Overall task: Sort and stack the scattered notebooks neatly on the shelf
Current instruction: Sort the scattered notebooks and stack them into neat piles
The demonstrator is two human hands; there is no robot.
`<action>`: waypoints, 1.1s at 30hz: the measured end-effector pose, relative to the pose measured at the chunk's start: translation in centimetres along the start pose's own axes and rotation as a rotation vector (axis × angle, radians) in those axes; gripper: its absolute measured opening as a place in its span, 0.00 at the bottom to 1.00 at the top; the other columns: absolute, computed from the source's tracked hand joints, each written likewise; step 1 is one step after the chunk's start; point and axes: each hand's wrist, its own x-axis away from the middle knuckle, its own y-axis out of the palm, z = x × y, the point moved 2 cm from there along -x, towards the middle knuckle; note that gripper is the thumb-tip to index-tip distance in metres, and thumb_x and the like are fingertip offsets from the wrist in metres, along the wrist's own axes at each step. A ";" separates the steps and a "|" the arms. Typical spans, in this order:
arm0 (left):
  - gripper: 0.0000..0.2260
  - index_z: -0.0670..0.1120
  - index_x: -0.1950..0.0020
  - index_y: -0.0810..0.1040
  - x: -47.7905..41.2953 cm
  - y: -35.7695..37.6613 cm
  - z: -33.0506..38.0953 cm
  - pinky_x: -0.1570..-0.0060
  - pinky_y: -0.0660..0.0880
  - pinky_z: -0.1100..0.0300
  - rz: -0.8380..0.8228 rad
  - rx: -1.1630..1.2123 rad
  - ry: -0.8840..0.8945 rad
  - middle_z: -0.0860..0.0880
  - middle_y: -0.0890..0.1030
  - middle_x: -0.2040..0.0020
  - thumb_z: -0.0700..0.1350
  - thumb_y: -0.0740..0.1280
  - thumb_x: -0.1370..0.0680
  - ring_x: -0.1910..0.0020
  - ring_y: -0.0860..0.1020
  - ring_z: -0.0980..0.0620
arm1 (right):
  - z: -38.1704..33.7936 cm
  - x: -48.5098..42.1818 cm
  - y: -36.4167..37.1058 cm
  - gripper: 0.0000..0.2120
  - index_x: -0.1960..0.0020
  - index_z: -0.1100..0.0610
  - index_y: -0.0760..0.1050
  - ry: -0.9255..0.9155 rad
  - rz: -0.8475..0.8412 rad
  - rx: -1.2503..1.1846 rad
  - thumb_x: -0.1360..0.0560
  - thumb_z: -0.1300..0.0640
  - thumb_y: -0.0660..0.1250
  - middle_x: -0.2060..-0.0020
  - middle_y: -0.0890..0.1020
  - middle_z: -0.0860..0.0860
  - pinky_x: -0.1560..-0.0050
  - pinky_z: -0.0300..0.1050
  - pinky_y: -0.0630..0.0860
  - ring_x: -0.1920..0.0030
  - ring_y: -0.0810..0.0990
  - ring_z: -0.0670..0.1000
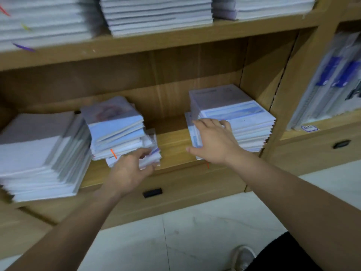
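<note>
On the shelf [173, 145] the work looks about half done: the right pile [244, 122] sits fairly square against the side wall, and the big left pile [39, 153] is stacked though fanned at its near edge. The middle pile [117, 130], between them, is skewed, its notebooks turned at different angles. The left hand [129, 171] curls its fingers and thumb round that pile's near right corner, gripping the lowest notebooks. The right hand [213, 141] lies with straight, spread fingers against the right pile's left side, holding nothing. Squaring the middle pile appears to remain.
</note>
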 end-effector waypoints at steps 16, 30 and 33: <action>0.23 0.47 0.37 0.76 12.0 -10.5 -21.5 0.43 0.74 0.54 0.111 0.199 -0.590 0.50 0.79 0.41 0.56 0.74 0.27 0.43 0.78 0.49 | -22.8 -3.2 9.6 0.27 0.26 0.51 0.66 -0.307 -0.216 -0.360 0.22 0.42 0.63 0.36 0.73 0.51 0.45 0.48 0.75 0.39 0.76 0.53; 0.38 0.52 0.19 0.53 12.2 -9.1 -26.9 0.27 0.60 0.55 -0.038 0.142 -0.597 0.52 0.54 0.19 0.57 0.69 0.23 0.22 0.57 0.49 | -32.2 -5.6 14.7 0.41 0.21 0.50 0.44 -0.294 -0.332 -0.447 0.24 0.42 0.64 0.41 0.81 0.56 0.48 0.57 0.79 0.47 0.81 0.60; 0.40 0.52 0.18 0.50 12.7 -8.1 -27.2 0.27 0.59 0.56 -0.144 0.185 -0.586 0.53 0.50 0.19 0.55 0.70 0.23 0.21 0.55 0.49 | -32.3 -5.1 16.0 0.44 0.20 0.48 0.39 -0.272 -0.384 -0.433 0.24 0.42 0.64 0.38 0.79 0.54 0.46 0.56 0.78 0.43 0.79 0.59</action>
